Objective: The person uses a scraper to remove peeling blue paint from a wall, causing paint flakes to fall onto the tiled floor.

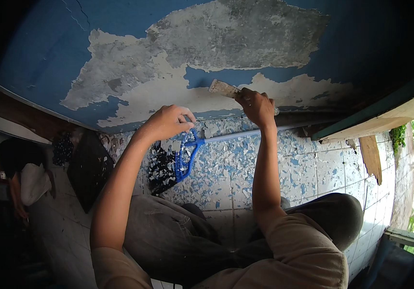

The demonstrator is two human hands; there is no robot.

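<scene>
My right hand (pixel 255 106) grips a paint scraper (pixel 223 89). Its crusted blade points left, close to the wall's lower part, though contact with the surface cannot be made out. The wall (pixel 228 39) is blue, with large patches of paint gone down to white and grey plaster. My left hand (pixel 167 121) hovers near the wall's foot, fingers loosely curled, nothing visible in it. Just below it lies a broom with a blue plastic head (pixel 188 159), black bristles and a pale handle (pixel 232 136) that runs right behind my right forearm.
Blue and white paint chips (pixel 210 180) cover the white floor tiles (pixel 328 166). Left of me is a dark flat panel (pixel 91 169); beyond it another person (pixel 29 169) bends down. At right are a green-edged board (pixel 373 112), a broken wood piece (pixel 370 159) and bright greenery outside.
</scene>
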